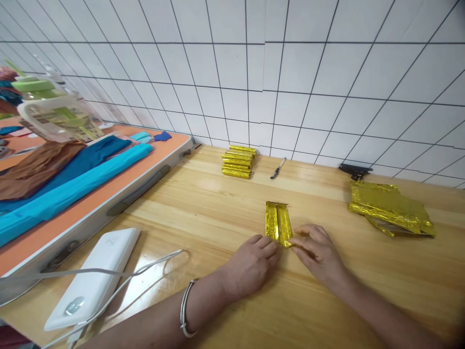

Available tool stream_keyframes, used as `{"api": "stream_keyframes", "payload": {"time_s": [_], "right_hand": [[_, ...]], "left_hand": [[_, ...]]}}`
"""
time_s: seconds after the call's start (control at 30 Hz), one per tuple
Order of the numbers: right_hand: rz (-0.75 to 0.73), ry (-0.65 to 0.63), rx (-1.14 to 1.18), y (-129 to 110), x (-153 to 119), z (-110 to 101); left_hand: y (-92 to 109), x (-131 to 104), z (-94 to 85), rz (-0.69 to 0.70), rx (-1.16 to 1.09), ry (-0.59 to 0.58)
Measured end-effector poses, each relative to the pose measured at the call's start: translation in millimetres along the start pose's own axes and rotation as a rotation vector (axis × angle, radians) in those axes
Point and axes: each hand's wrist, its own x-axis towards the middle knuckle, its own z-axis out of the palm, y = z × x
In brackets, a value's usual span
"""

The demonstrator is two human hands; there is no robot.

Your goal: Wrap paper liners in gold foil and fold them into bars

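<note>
A gold foil sheet [271, 220] lies on the wooden table, its two long sides folded inward to a seam down the middle. My left hand [252, 264], with a silver bangle on the wrist, rests on the sheet's near left end, its fingers curled and pressed together. At the near right corner, my right hand [317, 252] pinches the foil edge between thumb and fingers. Several rolled gold foil pieces [237, 162] lie in a column near the wall. To the right is a pile of flat gold foil sheets [392, 208], with a black clip [355, 170] at its back edge.
A pen [278, 168] lies near the tiled wall [301, 72]. At left are a white power bank [92, 278] with cables [145, 268], and an orange board [109, 194] bearing coloured cloth [83, 189] and a green-lidded bottle [34, 87].
</note>
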Motion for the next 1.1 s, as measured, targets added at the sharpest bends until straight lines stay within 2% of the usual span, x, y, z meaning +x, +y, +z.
{"api": "stream_keyframes", "payload": {"time_s": [0.13,0.4,0.67,0.8,0.93,1.1], "right_hand": [[-0.099,-0.060,-0.173,1,-4,-1],[-0.114,-0.149,-0.364,-13,-13,-7],[-0.174,-0.213,-0.511,-31,-17,-7],[-0.140,-0.270,-0.540,-41,-13,-4],[-0.118,-0.309,-0.578,-42,-15,3],[-0.126,-0.314,-0.597,-38,-22,5]], "left_hand": [[-1,-2,1.4,-0.006,-0.013,0.024],[-4,-6,3.8,0.030,0.017,0.050],[9,-4,-5.1,-0.076,-0.033,0.038],[12,-4,-5.4,-0.101,-0.077,0.049],[6,-11,-3.6,-0.089,-0.110,0.037],[-9,-32,-12.0,0.006,-0.141,-0.022]]}}
